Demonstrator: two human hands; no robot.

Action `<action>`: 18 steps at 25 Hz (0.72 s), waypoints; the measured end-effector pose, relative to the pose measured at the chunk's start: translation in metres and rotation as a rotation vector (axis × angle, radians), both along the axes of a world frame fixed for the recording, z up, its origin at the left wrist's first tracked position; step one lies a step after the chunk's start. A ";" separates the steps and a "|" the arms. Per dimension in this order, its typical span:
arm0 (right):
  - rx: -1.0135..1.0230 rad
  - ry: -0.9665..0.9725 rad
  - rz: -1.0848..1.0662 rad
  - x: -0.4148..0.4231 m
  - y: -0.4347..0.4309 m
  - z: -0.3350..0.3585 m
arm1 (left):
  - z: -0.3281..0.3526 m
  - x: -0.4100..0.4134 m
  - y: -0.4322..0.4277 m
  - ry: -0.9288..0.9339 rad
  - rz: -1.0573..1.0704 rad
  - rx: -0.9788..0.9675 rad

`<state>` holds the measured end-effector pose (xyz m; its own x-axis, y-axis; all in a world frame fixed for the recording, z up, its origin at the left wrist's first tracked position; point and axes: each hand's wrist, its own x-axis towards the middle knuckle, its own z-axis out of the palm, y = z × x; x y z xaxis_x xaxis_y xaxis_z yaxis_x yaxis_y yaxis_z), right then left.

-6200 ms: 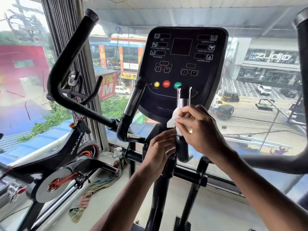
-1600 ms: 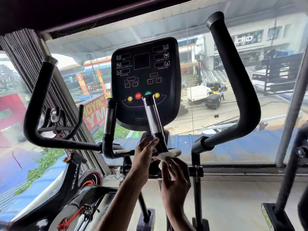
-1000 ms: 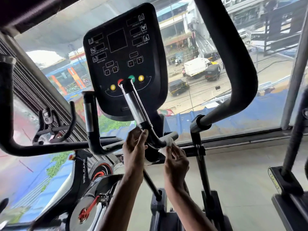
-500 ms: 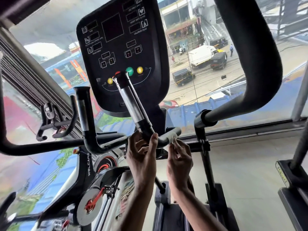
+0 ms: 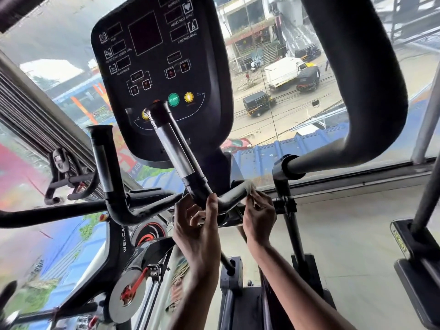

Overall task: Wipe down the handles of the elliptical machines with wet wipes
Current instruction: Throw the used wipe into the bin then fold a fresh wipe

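Since a moment ago you have leaned in closer, and your right hand (image 5: 258, 215) has slid the wet wipe (image 5: 250, 186) out from the bend to the far end of the low bar.

The big black handle (image 5: 357, 79) curves down on your right, in front of the window (image 5: 285, 103). The black screen panel (image 5: 157, 67) stands in the middle with its green and yellow buttons. An exercise bike (image 5: 119, 234) sits low on your left.

The small handle (image 5: 176, 148) with the shiny silver part leans up in front of the panel. Your left hand (image 5: 200, 225) grips its bend, fingers curled round it and thumb up the front. Your right hand pinches the wipe with its fingertips and holds it against the end of that handle's low bar, just beside your left hand.
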<state>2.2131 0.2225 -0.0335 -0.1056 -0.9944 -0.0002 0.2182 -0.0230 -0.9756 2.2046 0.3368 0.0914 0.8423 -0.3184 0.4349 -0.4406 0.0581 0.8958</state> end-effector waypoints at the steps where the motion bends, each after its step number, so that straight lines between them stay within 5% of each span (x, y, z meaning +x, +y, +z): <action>1: 0.033 0.041 0.030 0.002 -0.017 -0.006 | 0.000 0.000 -0.001 -0.002 0.004 0.000; 8: -0.032 0.078 -0.003 0.003 -0.021 -0.017 | -0.002 0.002 -0.005 -0.016 0.003 -0.038; 13: 0.114 0.034 0.053 0.005 -0.025 -0.010 | -0.003 0.004 -0.001 -0.029 -0.028 -0.001; 18: -0.110 -0.172 0.145 -0.037 0.071 0.045 | 0.005 0.007 0.001 -0.020 -0.044 0.068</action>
